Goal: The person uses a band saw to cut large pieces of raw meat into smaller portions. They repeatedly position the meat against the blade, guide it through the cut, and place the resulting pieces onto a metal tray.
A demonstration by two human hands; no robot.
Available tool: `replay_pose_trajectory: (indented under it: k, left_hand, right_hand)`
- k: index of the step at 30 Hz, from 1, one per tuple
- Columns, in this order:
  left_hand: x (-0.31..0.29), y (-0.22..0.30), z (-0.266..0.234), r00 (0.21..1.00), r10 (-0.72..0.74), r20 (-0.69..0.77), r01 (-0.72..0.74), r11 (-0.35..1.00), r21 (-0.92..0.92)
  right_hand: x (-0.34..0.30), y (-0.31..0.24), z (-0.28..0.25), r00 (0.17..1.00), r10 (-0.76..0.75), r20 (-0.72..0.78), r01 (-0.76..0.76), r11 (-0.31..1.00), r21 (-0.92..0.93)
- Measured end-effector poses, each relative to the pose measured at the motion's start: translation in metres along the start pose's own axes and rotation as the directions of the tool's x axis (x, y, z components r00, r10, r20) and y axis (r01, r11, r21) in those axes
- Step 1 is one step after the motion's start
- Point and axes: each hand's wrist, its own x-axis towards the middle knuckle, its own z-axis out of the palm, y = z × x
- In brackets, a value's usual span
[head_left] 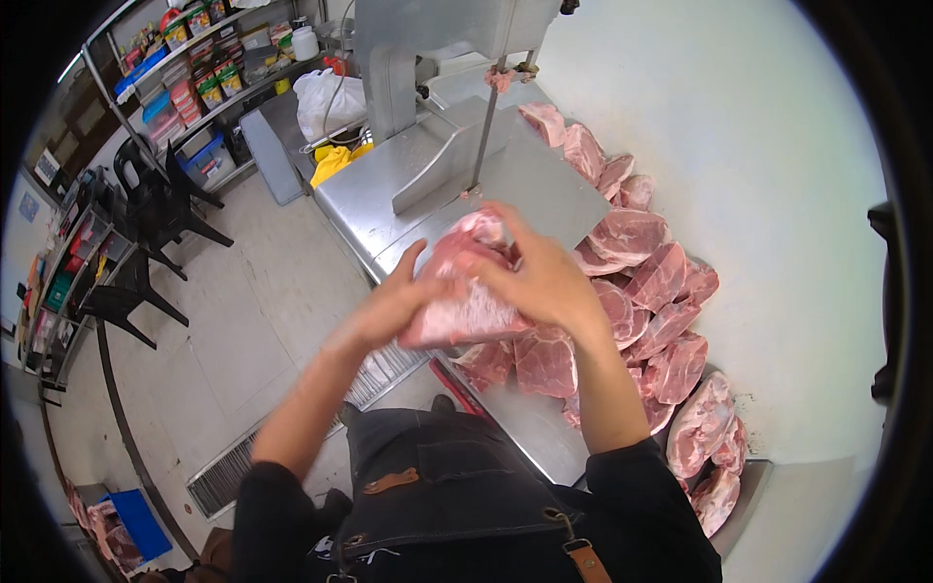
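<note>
Between both hands I hold a large piece of raw meat (471,309), pale with fat on its near side and pink at the top. My left hand (398,301) grips its left side, slightly blurred, thumb across the top. My right hand (535,267) wraps its right side, with the fingers over the far end. The meat is at the near edge of a steel bandsaw table (364,209). Just beyond it stands the upright saw blade (486,146), with a metal guide plate (437,175) to its left. The underside of the meat is hidden.
Many raw meat cuts (632,238) are heaped along the white wall at the right, on a steel counter (530,428). A yellow cloth (335,163) and white plastic bag (326,102) lie behind the saw table. Black chairs (155,204), stocked shelves (209,73) and a floor drain (228,476) are left.
</note>
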Motion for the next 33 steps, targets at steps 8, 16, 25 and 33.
replay_pose_trajectory:
  k: [8,16,25,33]
  left_hand:
    - [0.024,0.035,0.001,0.883,0.363,-0.299,-0.259,0.906,0.333]
    - [-0.053,-0.078,0.072,0.549,0.773,-0.316,-0.459,0.596,0.659]
    - [-0.017,-0.026,0.004,0.690,0.723,-0.031,-0.659,0.646,0.385]
    - [0.019,0.007,-0.064,0.655,0.754,0.054,-0.706,0.585,0.399]
  right_hand:
    - [-0.016,0.027,0.018,0.943,0.152,-0.297,-0.157,0.988,0.009]
    - [-0.019,0.051,0.031,0.830,-0.343,-0.440,0.247,0.933,-0.263]
    - [-0.068,0.018,0.047,0.897,-0.141,-0.420,0.104,0.989,-0.110]
    - [-0.052,-0.019,0.126,0.746,0.235,-0.624,-0.073,0.959,0.274]
